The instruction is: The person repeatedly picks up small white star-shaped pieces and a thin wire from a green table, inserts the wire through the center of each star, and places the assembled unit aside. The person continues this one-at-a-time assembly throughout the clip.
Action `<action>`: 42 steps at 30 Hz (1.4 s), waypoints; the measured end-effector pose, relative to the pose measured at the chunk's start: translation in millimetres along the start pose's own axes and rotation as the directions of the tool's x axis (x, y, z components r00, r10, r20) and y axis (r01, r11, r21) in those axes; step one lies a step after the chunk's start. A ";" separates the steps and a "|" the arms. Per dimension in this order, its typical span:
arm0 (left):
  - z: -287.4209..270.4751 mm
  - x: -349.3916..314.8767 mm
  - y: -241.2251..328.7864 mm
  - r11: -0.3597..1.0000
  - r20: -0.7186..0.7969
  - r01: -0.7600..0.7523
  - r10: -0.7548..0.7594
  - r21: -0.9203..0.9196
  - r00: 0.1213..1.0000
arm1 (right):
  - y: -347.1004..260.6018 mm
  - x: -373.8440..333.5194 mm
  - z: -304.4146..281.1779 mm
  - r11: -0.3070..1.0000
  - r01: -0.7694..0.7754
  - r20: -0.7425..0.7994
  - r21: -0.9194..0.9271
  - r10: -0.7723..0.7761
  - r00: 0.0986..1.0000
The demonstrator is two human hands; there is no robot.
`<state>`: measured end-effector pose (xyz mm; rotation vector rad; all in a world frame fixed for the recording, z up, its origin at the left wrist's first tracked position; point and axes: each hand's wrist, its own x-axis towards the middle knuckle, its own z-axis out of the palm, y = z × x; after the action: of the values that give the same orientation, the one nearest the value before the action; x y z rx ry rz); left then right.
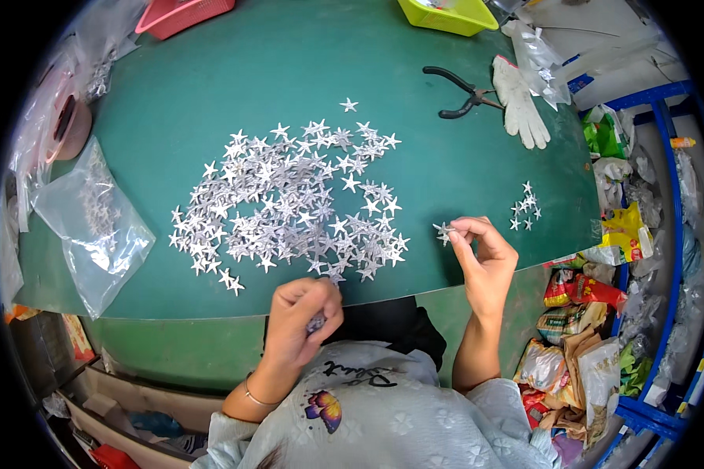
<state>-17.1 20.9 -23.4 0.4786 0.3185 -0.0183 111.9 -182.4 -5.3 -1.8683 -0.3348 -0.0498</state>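
Observation:
A wide heap of small silver starfish pieces (281,195) lies on the green table (461,187). My left hand (305,313) is closed at the table's near edge, just below the heap, with several starfish pieces (315,322) showing in its curled fingers. To the right of the heap, my right hand (483,254) pinches a starfish piece (444,232) between thumb and forefinger, a little above the tabletop. Further right sits a small separate group of starfish pieces (526,207).
Black-handled pliers (471,94) and a white glove (518,102) lie at the far right. A clear bag of starfish pieces (94,227) rests on the left. A pink basket (181,17) and a yellow-green basket (450,17) stand at the back. Blue shelving (665,195) flanks the table's right.

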 end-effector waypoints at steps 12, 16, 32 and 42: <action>34.3 15.6 -2.5 0.939 -0.101 0.130 -0.103 0.319 0.990 | -29.6 -28.6 32.0 0.842 -0.241 0.347 0.483 0.069 0.935; 31.9 14.7 -1.9 0.958 -0.051 0.165 -0.157 0.234 0.986 | -30.5 -28.5 30.0 0.865 -0.229 0.375 0.448 0.050 0.926; 35.5 13.5 -2.9 0.962 -0.070 0.193 -0.183 0.194 0.981 | -33.7 -31.9 27.0 0.717 -0.499 0.503 0.487 0.237 0.831; 39.2 15.1 -16.0 0.906 -0.136 0.162 -0.117 0.391 0.984 | -20.5 -40.5 9.6 0.891 -0.347 0.347 0.292 0.239 0.907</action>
<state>7.4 -10.3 -2.2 0.8673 0.4603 -0.2017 66.6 -175.9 2.5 -1.5504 -0.2429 0.4841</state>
